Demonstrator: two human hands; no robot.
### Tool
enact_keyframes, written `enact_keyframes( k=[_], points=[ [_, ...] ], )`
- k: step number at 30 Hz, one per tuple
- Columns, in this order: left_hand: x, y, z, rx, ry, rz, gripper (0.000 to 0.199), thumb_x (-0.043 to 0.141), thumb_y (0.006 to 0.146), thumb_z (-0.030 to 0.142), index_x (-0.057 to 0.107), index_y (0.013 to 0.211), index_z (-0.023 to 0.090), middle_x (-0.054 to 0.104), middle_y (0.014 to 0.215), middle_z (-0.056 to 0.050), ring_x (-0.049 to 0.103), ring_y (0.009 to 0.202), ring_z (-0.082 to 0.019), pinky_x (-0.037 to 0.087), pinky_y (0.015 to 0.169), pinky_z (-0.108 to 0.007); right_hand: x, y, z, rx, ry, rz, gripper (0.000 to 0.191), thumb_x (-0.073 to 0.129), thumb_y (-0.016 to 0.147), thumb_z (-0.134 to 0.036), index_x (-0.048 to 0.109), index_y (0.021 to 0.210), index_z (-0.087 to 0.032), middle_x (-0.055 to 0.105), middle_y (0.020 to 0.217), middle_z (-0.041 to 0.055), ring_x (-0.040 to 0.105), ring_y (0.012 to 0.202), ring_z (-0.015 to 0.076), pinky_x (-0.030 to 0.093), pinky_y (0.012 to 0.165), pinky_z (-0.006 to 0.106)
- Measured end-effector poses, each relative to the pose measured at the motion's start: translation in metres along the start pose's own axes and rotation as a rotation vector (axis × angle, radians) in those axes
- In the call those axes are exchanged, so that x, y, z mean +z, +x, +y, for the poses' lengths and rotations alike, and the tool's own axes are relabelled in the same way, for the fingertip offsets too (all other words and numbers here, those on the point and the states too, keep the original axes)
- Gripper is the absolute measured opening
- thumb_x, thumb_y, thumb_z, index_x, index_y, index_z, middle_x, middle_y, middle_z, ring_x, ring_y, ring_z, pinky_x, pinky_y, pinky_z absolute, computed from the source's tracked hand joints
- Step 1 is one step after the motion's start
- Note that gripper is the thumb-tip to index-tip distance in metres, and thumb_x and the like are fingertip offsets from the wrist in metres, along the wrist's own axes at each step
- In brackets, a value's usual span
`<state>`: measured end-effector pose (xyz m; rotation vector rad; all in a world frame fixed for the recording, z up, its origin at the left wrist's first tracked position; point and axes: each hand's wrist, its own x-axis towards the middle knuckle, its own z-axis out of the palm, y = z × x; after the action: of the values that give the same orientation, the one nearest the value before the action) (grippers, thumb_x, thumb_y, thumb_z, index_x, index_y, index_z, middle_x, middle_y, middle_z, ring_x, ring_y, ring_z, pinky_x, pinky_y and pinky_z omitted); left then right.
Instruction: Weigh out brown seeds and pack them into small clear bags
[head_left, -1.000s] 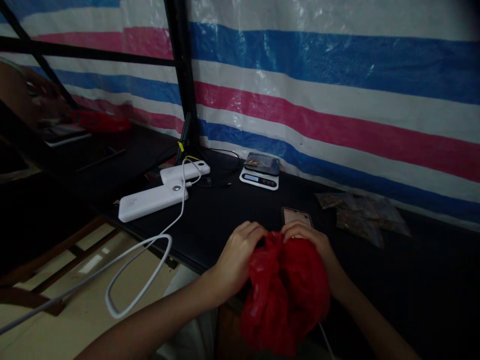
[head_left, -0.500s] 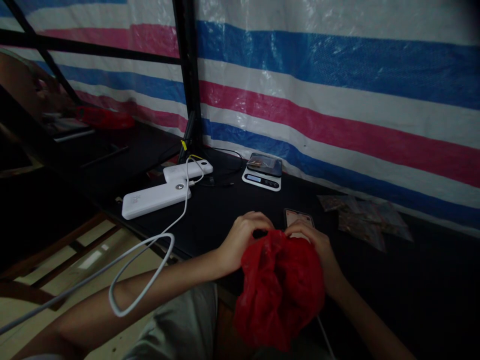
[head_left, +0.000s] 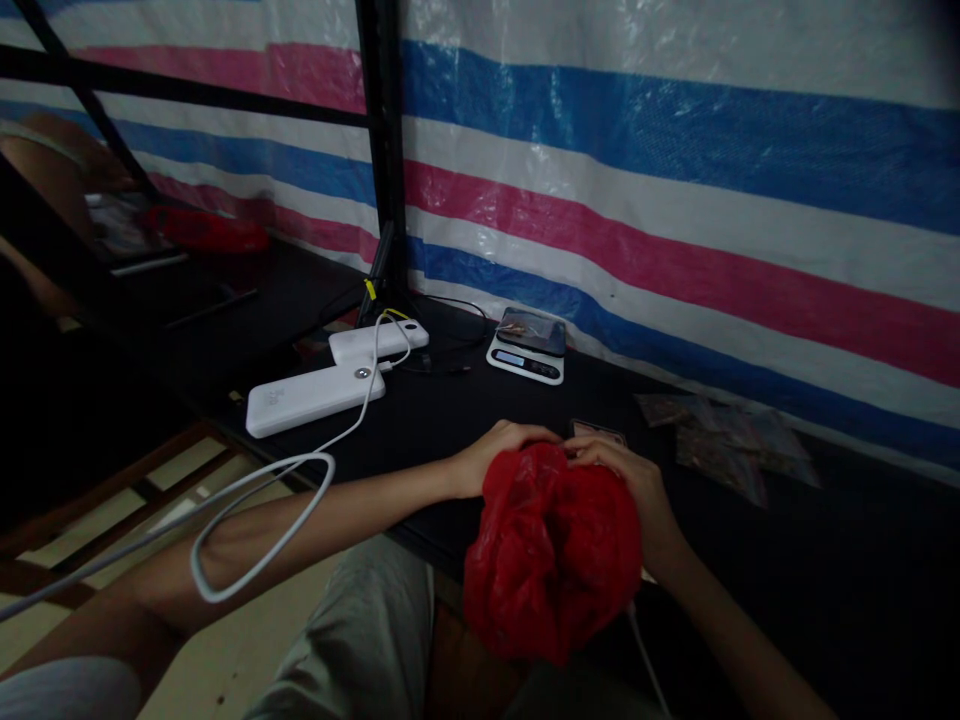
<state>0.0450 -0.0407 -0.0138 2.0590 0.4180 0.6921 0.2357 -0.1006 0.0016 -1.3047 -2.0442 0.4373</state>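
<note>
The left hand (head_left: pixel 504 449) and right hand (head_left: pixel 626 482) clench their fingers over the top of a red plastic bag (head_left: pixel 551 555) at the bench (head_left: pixel 442 420) edge, a phone (head_left: pixel 596 431) just behind.

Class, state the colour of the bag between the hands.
Plastic bag: red, best in the head view.

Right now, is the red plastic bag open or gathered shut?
Gathered, it seems: the red plastic bag bunches under the left hand and right hand; no opening shows.
</note>
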Motion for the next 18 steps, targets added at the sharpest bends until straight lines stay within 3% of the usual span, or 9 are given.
enact_keyframes(
  k=[3, 7, 13, 18],
  points=[
    [-0.001, -0.002, -0.002, 0.001, -0.011, 0.043, 0.036, 0.053, 0.076, 0.022, 0.054, 0.111, 0.013, 0.059, 0.110, -0.010, 0.055, 0.103, -0.019, 0.039, 0.089, -0.028, -0.010, 0.004, -0.002, -0.118, -0.272, -0.070, 0.018, 0.048, 0.078, -0.018, 0.064, 0.079, -0.026, 0.063, 0.102, 0.0023, 0.048, 0.101, 0.0234, 0.031, 0.081, 0.040],
    [-0.004, -0.004, 0.001, -0.042, -0.063, 0.062, 0.031, 0.052, 0.076, 0.021, 0.057, 0.106, 0.014, 0.061, 0.107, -0.008, 0.056, 0.101, -0.019, 0.040, 0.088, -0.028, -0.023, 0.011, -0.011, -0.188, -0.473, -0.212, 0.027, 0.055, 0.076, -0.019, 0.063, 0.097, -0.033, 0.060, 0.106, 0.0026, 0.047, 0.096, 0.0225, 0.031, 0.074, 0.037],
    [-0.005, -0.002, 0.002, -0.035, -0.095, 0.101, 0.029, 0.053, 0.074, 0.017, 0.059, 0.102, 0.012, 0.062, 0.104, -0.008, 0.056, 0.099, -0.019, 0.041, 0.087, -0.028, -0.024, 0.012, -0.015, -0.259, -0.446, -0.087, 0.026, 0.040, 0.084, -0.019, 0.063, 0.096, -0.023, 0.058, 0.091, 0.0064, 0.050, 0.081, 0.0177, 0.036, 0.068, 0.030],
    [-0.005, -0.001, -0.006, -0.064, -0.146, 0.112, 0.026, 0.051, 0.075, 0.016, 0.061, 0.098, 0.011, 0.063, 0.101, -0.008, 0.057, 0.097, -0.020, 0.043, 0.087, -0.031, -0.016, 0.016, -0.020, -0.393, -0.606, -0.053, 0.028, 0.032, 0.086, -0.017, 0.060, 0.082, -0.017, 0.059, 0.081, 0.0085, 0.049, 0.074, 0.0192, 0.034, 0.068, 0.033]
  ],
)
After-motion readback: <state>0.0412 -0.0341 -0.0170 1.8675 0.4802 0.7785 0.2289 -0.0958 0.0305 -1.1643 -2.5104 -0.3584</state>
